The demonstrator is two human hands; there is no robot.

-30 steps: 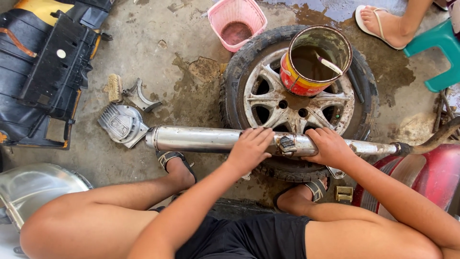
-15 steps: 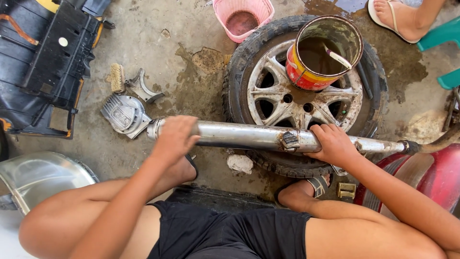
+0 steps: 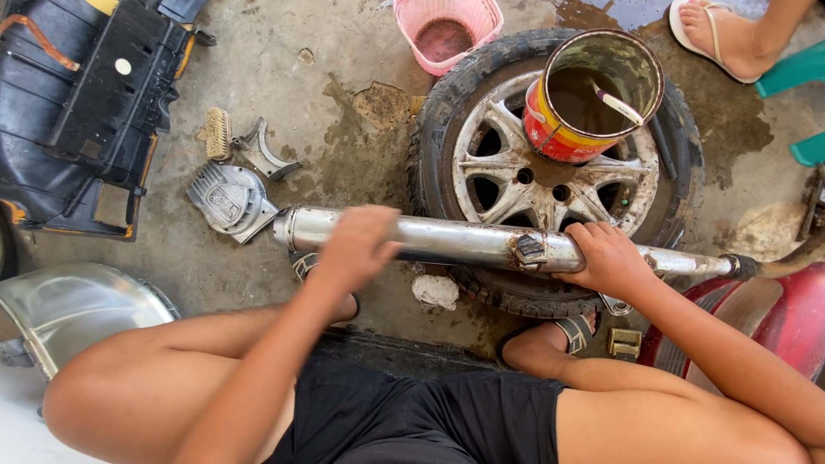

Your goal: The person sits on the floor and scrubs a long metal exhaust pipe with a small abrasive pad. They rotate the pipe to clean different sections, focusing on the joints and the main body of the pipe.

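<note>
The exhaust pipe (image 3: 464, 242) is dull silver with brown rust spots around its bracket. The wheel (image 3: 550, 172) under it has a black tyre and a grey, grimy alloy rim. The can (image 3: 593, 94) on the wheel is red and yellow outside, with murky brown liquid inside. The basket (image 3: 447, 30) is pink. The engine cover (image 3: 230, 199) is silver-grey. The floor (image 3: 326, 129) is grey concrete with dark wet stains. The shorts (image 3: 412, 412) are black. The bodywork (image 3: 778, 314) at right looks dark red, though only part of it shows.
</note>
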